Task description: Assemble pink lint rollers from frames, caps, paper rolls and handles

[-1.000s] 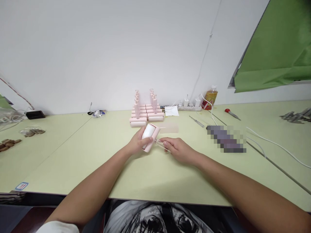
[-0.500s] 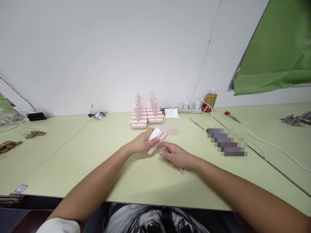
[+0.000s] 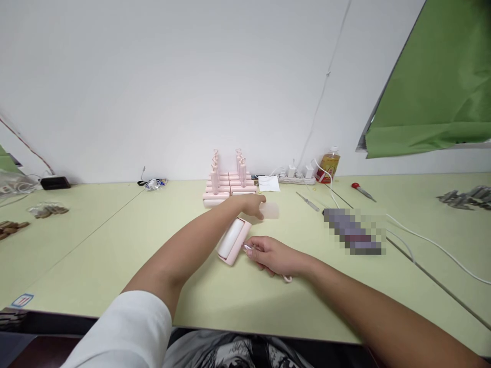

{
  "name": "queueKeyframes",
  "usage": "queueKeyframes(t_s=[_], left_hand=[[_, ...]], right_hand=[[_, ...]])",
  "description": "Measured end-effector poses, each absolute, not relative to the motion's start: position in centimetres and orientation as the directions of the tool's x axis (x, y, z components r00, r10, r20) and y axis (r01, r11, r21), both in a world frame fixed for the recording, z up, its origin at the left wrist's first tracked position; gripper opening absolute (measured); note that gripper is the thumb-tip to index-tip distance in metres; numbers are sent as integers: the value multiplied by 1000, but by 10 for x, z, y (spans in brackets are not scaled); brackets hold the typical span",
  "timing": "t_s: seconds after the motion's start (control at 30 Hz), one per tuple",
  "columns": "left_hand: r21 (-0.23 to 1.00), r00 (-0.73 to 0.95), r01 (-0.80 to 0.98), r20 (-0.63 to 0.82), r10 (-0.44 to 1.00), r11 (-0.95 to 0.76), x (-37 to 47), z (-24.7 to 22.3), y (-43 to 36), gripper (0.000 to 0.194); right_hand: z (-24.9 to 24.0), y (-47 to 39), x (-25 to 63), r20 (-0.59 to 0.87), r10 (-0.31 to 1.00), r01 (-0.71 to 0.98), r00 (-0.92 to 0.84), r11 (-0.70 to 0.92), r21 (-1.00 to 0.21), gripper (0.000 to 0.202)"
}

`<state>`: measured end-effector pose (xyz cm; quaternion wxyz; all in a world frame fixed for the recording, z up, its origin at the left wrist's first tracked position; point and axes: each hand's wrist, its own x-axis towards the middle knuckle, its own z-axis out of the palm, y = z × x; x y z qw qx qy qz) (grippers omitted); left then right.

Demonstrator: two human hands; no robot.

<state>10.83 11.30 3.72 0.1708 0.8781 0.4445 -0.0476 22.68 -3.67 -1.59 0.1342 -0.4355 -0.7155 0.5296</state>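
Observation:
A pink lint roller [image 3: 233, 241] with a white roll lies tilted near the middle of the table. My right hand [image 3: 270, 254] is closed on its handle, whose pale loop end pokes out below the palm. Beyond the roller, my left hand [image 3: 253, 204] reaches out with its fingers apart, at the left edge of a translucent pinkish sheet [image 3: 270, 210] lying on the table. Behind my left hand, several similar pink rollers [image 3: 217, 196] stand in two rows with their handles upright.
A power strip [image 3: 297, 180] with chargers, a white paper [image 3: 269, 183] and a bottle [image 3: 329, 164] are along the wall. Screwdrivers [image 3: 307, 201] and a blurred item [image 3: 353, 231] lie rightward, with white cables. Brown pieces [image 3: 11, 229] are at far left.
My left hand has let go of the roller head and moved forward to the translucent sheet. The roller has come lower, and my right hand still grips its handle.

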Motion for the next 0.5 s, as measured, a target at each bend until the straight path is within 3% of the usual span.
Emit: queueKeyframes(t_s=[0.27, 0.3, 0.4, 0.5], left_hand=[[452, 568, 771, -170, 805, -449, 31, 31, 99, 54], [510, 549, 758, -161, 820, -407, 16, 31, 93, 53], [845, 491, 509, -130, 861, -163, -21, 30, 70, 55], [945, 527, 321, -123, 841, -63, -43, 24, 46, 56]], right_hand=[[-14, -38, 223, -286, 770, 455, -570, 6, -891, 34], [-15, -38, 222, -279, 776, 442, -566, 0, -897, 34], [-16, -39, 219, -275, 792, 402, -545, -41, -915, 33], [-17, -39, 216, -273, 815, 368, -511, -79, -926, 35]])
